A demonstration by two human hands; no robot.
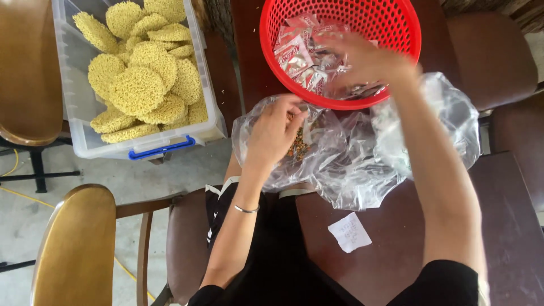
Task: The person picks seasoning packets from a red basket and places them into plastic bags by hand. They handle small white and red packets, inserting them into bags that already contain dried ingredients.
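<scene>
At 10 o'clock in the view, a clear plastic bin (79, 85) with a blue latch holds a loose pile of round dried noodle cakes (139, 88), stacked several deep. A wooden chair (73, 243) stands at 8 o'clock, below the bin.

At centre, a clear plastic bag (351, 170) lies crumpled on the dark table (510, 238). The left hand (275, 133) rests at the bag's 10 o'clock edge, fingers curled and pinched on the film at the bag mouth. A small packet of brown flakes (297, 147) shows through the film directly under those fingers. A thin bracelet (246, 209) circles the left wrist.

At 12 o'clock, a red mesh basket (391, 22) holds a heap of small seasoning sachets (294, 56), red-printed and silver. The right hand (368, 62) is inside the basket at its 5 o'clock side, over the sachets; motion blur hides the fingers, so the grip cannot be determined.

At 6 o'clock, a white paper slip (349, 232) lies flat on the table, apart from the bag.
</scene>
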